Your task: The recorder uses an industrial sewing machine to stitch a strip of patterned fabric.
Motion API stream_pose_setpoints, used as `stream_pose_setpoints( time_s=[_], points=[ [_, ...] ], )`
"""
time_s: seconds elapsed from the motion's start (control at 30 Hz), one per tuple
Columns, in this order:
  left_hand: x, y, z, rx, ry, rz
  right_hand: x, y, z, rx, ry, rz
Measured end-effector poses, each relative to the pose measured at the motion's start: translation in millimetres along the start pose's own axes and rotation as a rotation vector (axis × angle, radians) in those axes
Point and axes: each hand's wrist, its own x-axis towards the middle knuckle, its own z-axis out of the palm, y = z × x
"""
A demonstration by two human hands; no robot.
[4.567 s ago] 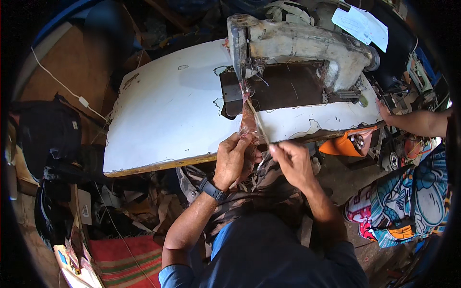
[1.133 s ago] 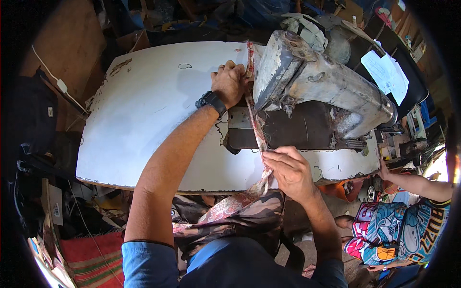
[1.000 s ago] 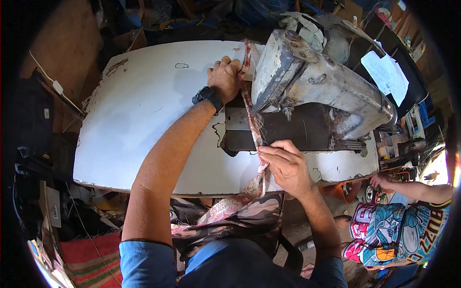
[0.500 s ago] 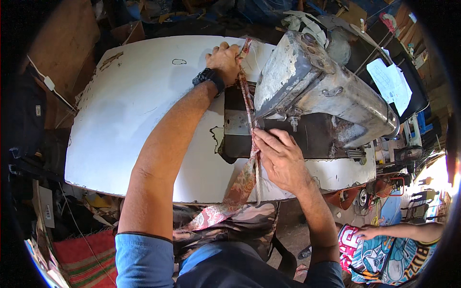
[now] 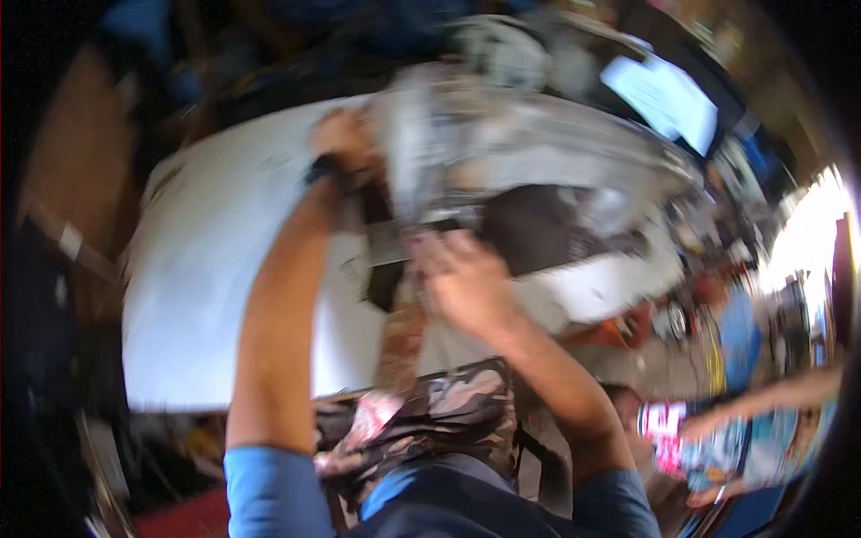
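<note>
Motion blurs the whole picture. My left hand [image 5: 345,139], with a dark watch on its wrist, is curled near the far edge of a white worktable [image 5: 215,269], where it held the far end of a red patterned fabric strip a moment ago. The strip [image 5: 401,345] comes toward me from beside the sewing machine [image 5: 538,143] and hangs over the near edge onto my lap. Closer in, the fingers of my right hand [image 5: 462,278] are pressed together on the strip, below the machine's needle end. The strip's far part is smeared.
A dark cutout [image 5: 529,229] opens in the tabletop under the machine's arm. White paper sheets [image 5: 664,99] lie at the back right. Another person's arm [image 5: 771,403] and colourful clothing show at the lower right. Clutter surrounds the table.
The view has swung, so the table and machine sit further left and the picture is blurred. Both hands remain beside the machine, along the strip.
</note>
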Motion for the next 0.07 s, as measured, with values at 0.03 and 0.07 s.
stream_pose_setpoints(
  time_s=[0.03, 0.07],
  points=[
    [19.9, -57.5, -8.0, 0.116, -0.075, 0.259, 8.7, -15.9, 10.5, 0.039, 0.031, 0.016],
    [34.0, 37.4, 45.3, 0.008, -0.116, 0.391, 5.8, -13.1, 26.6, -0.065, 0.055, 0.064]
  ],
)
